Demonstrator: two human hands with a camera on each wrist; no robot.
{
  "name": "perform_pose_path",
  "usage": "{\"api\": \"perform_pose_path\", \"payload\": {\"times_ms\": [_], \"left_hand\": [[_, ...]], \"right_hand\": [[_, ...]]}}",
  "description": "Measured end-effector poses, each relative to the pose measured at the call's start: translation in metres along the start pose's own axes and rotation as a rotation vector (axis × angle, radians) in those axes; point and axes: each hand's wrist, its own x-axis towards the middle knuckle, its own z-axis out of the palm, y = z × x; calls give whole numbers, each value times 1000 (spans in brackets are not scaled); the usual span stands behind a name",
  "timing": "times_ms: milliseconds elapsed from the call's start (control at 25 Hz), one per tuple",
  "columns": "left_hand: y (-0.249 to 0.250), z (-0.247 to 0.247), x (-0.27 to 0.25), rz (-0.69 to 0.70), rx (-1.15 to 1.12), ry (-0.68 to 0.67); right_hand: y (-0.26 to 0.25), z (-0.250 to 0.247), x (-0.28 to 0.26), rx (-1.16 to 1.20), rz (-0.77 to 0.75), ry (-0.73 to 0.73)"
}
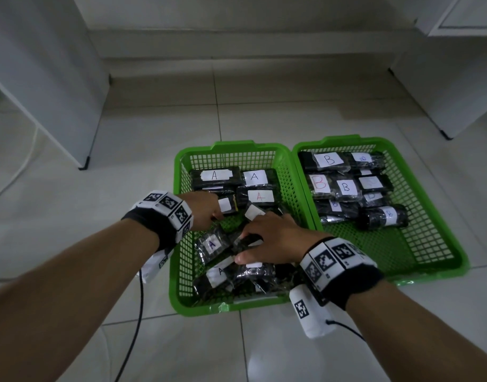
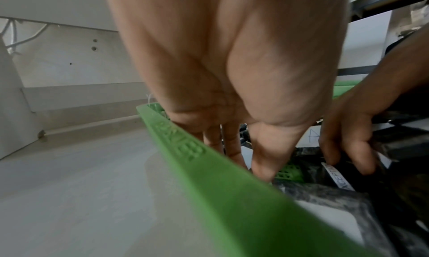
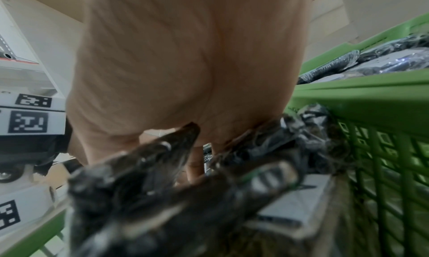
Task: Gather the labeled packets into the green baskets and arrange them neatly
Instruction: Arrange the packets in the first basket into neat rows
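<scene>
I am working in the left basket, lower centre of the head frame, where the A packets are lying in tidy rows toward the top and a loose heap is crowding the lower end. To do this step well, I am judging that each loose packet should be lifted clear, turned label-up and laid flush against the finished rows, rather than shoved so that it knocks them askew. My left hand is reaching in over the basket's left wall with the wrist bent down; the left wrist view is showing its fingers straight and pointing down to the mesh floor beside the packets, gripping nothing that I can see. My right hand is lying palm-down across the jumble, its fingers curling over a dark packet while the thumb is resting on a white label below it. At the right of the frame, the right basket is holding the B packets, lined up in its upper half on the tiled floor.
</scene>
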Motion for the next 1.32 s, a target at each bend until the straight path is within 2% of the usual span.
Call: {"api": "perform_pose_path", "payload": {"times_ms": [240, 400, 520, 640, 760, 840, 880, 960, 1040, 1160, 1320], "left_hand": [[8, -7, -4, -80, 94, 102], [13, -18, -7, -74, 147, 86], [13, -20, 0, -78, 83, 162], [17, -26, 3, -161, 53, 26], [18, -24, 6, -166, 70, -26], [17, -25, 4, -150, 20, 47], [17, -28, 0, -125, -10, 99], [19, -32, -7, -87, -79, 188], [23, -28, -20, -77, -183, 261], [27, -4, -34, -67, -366, 378], [20, 28, -41, -126, -381, 433]], "right_hand": [[2, -2, 3, -4, 6, -35], [4, -2, 2, 41, -1, -37], [2, -4, -6, 192, -27, 42], [5, -1, -7, 392, -31, 143], [9, 1, -1, 432, -5, 401], [9, 1, 5, 339, 72, 548], [7, 2, 8, 316, 125, 557], [4, 6, 13, 281, 202, 479], [-1, 10, 18, 198, 199, 399], [4, 12, 22, 161, 158, 425], [7, 15, 22, 162, 179, 443]]}}
